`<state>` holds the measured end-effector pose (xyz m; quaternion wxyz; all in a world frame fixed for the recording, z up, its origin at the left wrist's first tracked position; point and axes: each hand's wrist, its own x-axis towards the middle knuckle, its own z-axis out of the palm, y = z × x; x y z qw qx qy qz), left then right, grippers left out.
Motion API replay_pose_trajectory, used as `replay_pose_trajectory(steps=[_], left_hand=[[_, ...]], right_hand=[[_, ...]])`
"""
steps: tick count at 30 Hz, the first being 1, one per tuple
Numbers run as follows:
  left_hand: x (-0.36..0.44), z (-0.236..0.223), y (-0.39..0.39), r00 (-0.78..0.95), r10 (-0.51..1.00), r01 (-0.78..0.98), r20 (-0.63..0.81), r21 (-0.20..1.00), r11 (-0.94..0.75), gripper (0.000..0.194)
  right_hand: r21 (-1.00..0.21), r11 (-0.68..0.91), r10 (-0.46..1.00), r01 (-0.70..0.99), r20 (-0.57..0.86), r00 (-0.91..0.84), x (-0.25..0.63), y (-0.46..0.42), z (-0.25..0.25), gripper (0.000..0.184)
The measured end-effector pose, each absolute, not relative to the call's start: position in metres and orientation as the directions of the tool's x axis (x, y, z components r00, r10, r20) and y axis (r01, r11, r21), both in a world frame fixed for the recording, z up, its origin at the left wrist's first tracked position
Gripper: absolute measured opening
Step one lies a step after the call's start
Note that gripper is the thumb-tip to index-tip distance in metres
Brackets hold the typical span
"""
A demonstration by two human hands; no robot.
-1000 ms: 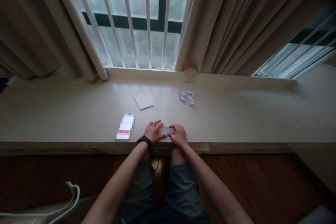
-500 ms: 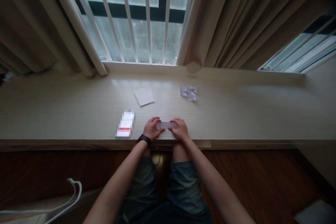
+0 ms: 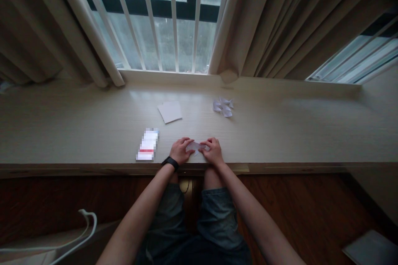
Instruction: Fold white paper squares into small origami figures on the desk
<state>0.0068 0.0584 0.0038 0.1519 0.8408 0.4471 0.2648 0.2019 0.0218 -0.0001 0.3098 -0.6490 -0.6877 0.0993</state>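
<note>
Between my hands a small piece of white paper (image 3: 195, 146) is held just above the table's front edge, partly folded. My left hand (image 3: 181, 150), with a black band on its wrist, pinches its left end between thumb and fingers. At the other end my right hand (image 3: 212, 150) grips the paper the same way. Fingers cover both ends, so the exact folds cannot be made out. Beyond my hands lies a stack of square white paper sheets (image 3: 170, 112). To its right sits a cluster of folded white paper pieces (image 3: 223, 107).
A phone (image 3: 148, 145) with a blurred screen lies left of my left hand. The long pale table (image 3: 295, 132) runs under a barred window (image 3: 164, 41) with beige curtains (image 3: 258, 20). A white curved cord or handle (image 3: 90, 223) is at lower left.
The paper between my hands has gone from a flat strip to a more bent, angled shape. My fingertips have shifted slightly on it; the view has tilted a little.
</note>
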Motion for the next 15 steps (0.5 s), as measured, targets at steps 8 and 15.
replay_pose_trajectory(steps=[8, 15], left_hand=[[0.0062, 0.0009, 0.0577, 0.433, 0.838, 0.673, 0.332, 0.498, -0.546, 0.034], [0.0067, 0.0055, 0.0573, 0.488, 0.795, 0.636, 0.361, 0.476, -0.607, 0.029]], right_hand=[[-0.424, 0.219, 0.915, 0.879, 0.402, -0.034, 0.1948, 0.0113, 0.0082, 0.022], [-0.499, 0.287, 0.914, 0.818, 0.399, -0.078, 0.1970, 0.0145, 0.0005, 0.019]])
